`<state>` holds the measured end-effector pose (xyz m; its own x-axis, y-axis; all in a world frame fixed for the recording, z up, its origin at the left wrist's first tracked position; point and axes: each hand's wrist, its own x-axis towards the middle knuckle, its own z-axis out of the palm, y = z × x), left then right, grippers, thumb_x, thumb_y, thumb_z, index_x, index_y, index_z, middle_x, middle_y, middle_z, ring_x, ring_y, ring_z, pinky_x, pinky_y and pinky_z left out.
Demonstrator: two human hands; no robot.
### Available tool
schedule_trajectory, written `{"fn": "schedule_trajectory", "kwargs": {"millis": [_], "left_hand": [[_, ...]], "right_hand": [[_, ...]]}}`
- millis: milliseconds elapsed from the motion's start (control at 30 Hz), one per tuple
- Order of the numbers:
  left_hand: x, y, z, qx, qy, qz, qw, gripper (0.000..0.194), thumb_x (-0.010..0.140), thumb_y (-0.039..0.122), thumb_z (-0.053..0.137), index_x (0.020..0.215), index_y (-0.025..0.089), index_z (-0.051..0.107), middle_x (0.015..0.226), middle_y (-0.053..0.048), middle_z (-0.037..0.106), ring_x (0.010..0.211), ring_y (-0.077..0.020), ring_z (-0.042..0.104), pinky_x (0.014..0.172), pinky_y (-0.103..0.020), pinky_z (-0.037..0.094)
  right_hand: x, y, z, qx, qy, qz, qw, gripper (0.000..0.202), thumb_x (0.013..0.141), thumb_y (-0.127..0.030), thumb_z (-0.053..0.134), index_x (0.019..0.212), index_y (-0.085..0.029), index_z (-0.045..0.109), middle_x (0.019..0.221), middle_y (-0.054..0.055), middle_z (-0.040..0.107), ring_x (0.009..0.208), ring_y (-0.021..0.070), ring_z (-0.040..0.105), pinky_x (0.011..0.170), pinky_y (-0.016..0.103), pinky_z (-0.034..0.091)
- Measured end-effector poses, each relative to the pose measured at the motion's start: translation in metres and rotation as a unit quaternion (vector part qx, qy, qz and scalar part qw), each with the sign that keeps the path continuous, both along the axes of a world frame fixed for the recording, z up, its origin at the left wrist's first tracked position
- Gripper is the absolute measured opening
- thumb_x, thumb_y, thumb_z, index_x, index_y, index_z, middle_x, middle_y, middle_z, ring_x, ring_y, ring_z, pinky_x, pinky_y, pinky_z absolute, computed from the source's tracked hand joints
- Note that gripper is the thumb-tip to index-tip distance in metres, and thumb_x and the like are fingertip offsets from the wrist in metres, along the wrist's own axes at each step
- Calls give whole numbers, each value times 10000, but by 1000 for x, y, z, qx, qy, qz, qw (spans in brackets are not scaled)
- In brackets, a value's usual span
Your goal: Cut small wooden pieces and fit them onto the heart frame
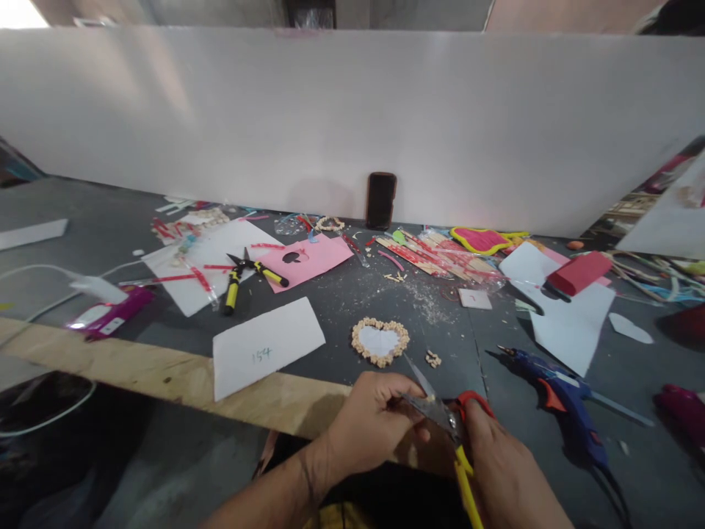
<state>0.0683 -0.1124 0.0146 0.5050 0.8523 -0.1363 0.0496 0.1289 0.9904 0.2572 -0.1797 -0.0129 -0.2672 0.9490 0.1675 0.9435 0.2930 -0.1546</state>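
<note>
My right hand grips a pair of scissors with one red and one yellow handle, the blades parted and pointing up to the left. The fingers of my left hand are pinched together at the blades; a small pale bit shows between the blades, but what the fingers hold is hidden. Just beyond the hands, a white paper heart lies on the dark table, edged with small beige pieces. A little cluster of similar beige pieces sits to its right.
On the right lies a blue glue gun. Pliers, pink paper and a white card are on the left. A phone leans against the white board. Wrapped sticks lie farther back.
</note>
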Motion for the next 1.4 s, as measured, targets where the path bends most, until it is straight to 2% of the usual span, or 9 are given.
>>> {"fn": "schedule_trajectory", "kwargs": {"millis": [167, 400, 667, 833, 967, 1067, 1133, 1233, 1400], "left_hand": [[5, -1, 3, 34, -8, 32, 999, 185, 749, 175, 498, 627, 131, 630, 582, -24, 616, 574, -137, 593, 553, -203, 433], [10, -3, -2, 63, -35, 62, 995, 287, 812, 251, 501, 580, 141, 629, 651, -46, 635, 644, -147, 597, 617, -213, 459], [13, 1, -11, 43, -42, 72, 996, 302, 793, 325, 537, 582, 137, 644, 626, -49, 641, 621, -148, 582, 600, -217, 443], [15, 4, -10, 35, -62, 63, 995, 316, 786, 339, 551, 572, 128, 649, 601, -39, 629, 605, -135, 554, 585, -211, 411], [10, 7, -12, 11, -29, 33, 999, 319, 802, 369, 561, 647, 115, 677, 637, -38, 651, 522, -94, 479, 501, -193, 348], [-1, 8, -13, -10, -3, 80, 997, 304, 825, 394, 550, 769, 119, 667, 632, -22, 655, 440, -67, 397, 439, -184, 291], [-10, 8, -10, 33, 12, 151, 988, 290, 861, 385, 515, 824, 134, 654, 642, -18, 660, 479, -82, 463, 472, -187, 340], [-18, 10, -1, 193, 82, 216, 954, 203, 876, 321, 522, 853, 170, 656, 727, -27, 692, 651, -133, 589, 637, -234, 438], [-1, 20, -1, 465, 198, 68, 860, 152, 875, 220, 547, 832, 239, 691, 939, 3, 732, 886, -185, 581, 846, -343, 373]], "right_hand": [[4, 1, -4, 13, -19, 2, 1000, 296, 727, -62, 368, 997, -174, 416, 705, 46, 651, 555, 177, 637, 491, 243, 426], [9, -1, 0, -58, 41, -2, 997, 323, 735, -110, 394, 1049, -181, 426, 625, 16, 645, 497, 186, 622, 478, 247, 410], [7, 4, 11, -140, 109, -27, 984, 350, 703, -147, 390, 1038, -183, 483, 777, 85, 711, 634, 220, 680, 528, 272, 480], [3, 6, 17, -167, 165, -24, 972, 258, 819, -190, 358, 1015, -211, 526, 816, 62, 708, 667, 178, 673, 580, 244, 489], [12, 10, 21, -121, 81, -67, 987, 227, 816, -253, 410, 1007, -195, 517, 784, 73, 704, 638, 210, 674, 515, 263, 450], [20, 13, 21, -87, -16, -116, 989, 204, 795, -282, 464, 969, -190, 517, 750, 76, 693, 591, 221, 656, 472, 271, 399], [23, 14, 20, -56, -69, -136, 987, 183, 798, -308, 484, 938, -194, 516, 741, 77, 683, 591, 226, 648, 459, 273, 372], [22, 12, 18, 0, -133, -130, 983, 168, 769, -279, 517, 917, -197, 513, 759, 86, 671, 651, 251, 649, 471, 283, 362], [16, 7, 16, 60, -172, -90, 979, 170, 726, -215, 532, 892, -202, 500, 720, 65, 625, 642, 244, 614, 528, 307, 382]]}}
